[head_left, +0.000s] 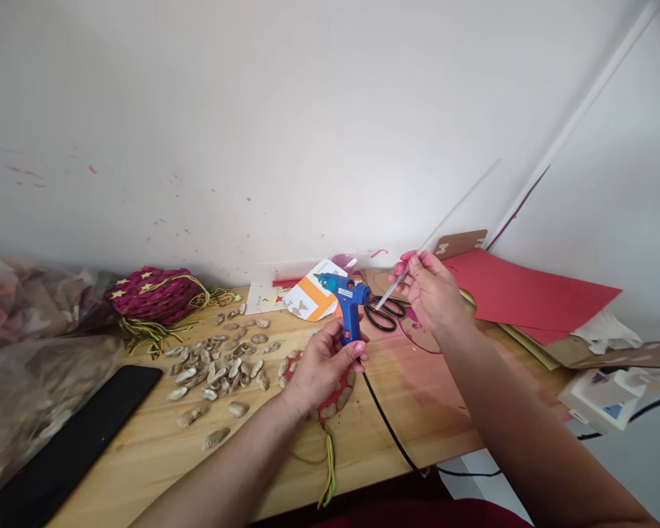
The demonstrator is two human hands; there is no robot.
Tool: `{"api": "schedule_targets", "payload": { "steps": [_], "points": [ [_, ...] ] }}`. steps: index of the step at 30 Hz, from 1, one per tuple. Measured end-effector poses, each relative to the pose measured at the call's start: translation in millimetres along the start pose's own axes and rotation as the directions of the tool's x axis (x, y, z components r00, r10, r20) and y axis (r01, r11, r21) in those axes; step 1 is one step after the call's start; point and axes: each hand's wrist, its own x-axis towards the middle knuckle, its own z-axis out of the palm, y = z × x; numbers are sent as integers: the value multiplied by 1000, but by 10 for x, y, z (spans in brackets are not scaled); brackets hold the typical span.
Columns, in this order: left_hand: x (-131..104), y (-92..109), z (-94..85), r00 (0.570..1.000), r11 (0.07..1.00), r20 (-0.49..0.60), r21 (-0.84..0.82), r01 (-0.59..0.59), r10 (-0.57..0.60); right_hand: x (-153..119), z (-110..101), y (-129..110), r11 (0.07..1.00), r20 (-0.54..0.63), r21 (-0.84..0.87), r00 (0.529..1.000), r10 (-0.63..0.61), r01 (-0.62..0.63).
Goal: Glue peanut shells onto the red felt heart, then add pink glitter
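Note:
My left hand (325,367) is closed round the handle of a blue glue gun (350,304), whose nozzle points left and whose black cord hangs down. Pinched between the fingers of my right hand (426,286) is a long translucent glue stick (456,209). It slants down to the left, its lower end near the back of the gun. Whether that end touches the gun is unclear. Under my left hand lies a red round piece (330,409) edged with peanut shells, with a yellow-green tassel (330,473); my hand hides part of it.
Loose peanut shells (225,367) are spread at centre left, beside a black phone-like slab (77,447) and plastic bags (27,396). Behind are a purple tasselled craft (157,293) and black-handled scissors (382,317). Red paper (533,290) and a white adapter (605,400) are at right.

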Motion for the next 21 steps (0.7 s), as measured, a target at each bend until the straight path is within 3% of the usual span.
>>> {"api": "schedule_targets", "payload": {
  "steps": [4,8,12,14,17,19,21],
  "points": [
    [-10,-38,7,999,1000,-17,-7,-27,27,24,63,18,998,2,19,998,57,-57],
    [-23,-54,29,999,1000,-37,6,-31,31,43,127,40,1000,22,-5,999,-26,26],
    [-47,-80,54,986,992,-114,55,-115,121,112,140,212,979,30,-204,1000,-9,15],
    [-61,-101,60,963,976,-178,114,-185,203,156,140,332,866,72,-499,997,-1,37],
    [-87,-142,57,922,940,-223,207,-273,317,242,186,503,444,208,-890,958,197,102],
    [-109,-177,48,910,917,-206,258,-304,360,314,258,604,312,225,-941,933,280,133],
    [-133,-212,30,909,889,-162,329,-318,385,391,349,693,253,228,-956,924,306,152]
  ]
}}
